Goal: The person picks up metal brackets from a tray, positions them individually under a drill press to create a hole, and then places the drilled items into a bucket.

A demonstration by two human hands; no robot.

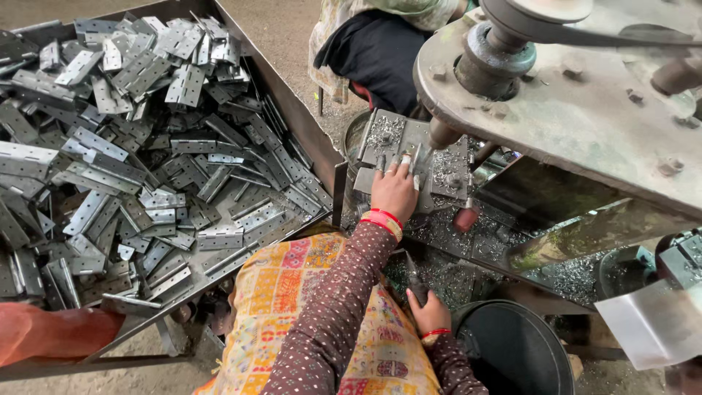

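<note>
My left hand reaches up to the small work table of a drill press and presses its fingers on a grey metal hinge plate. The plate lies just left of the drill spindle. My right hand is low, close to my lap, and is closed around a dark lever handle that sticks up from it. Red and gold bangles sit on both wrists. Metal shavings cover the work table and the bed around it.
A big metal tray heaped with several grey hinge plates fills the left. A black bucket stands at lower right. The machine's heavy head overhangs the right. Another person sits behind the machine; an orange sleeve is at lower left.
</note>
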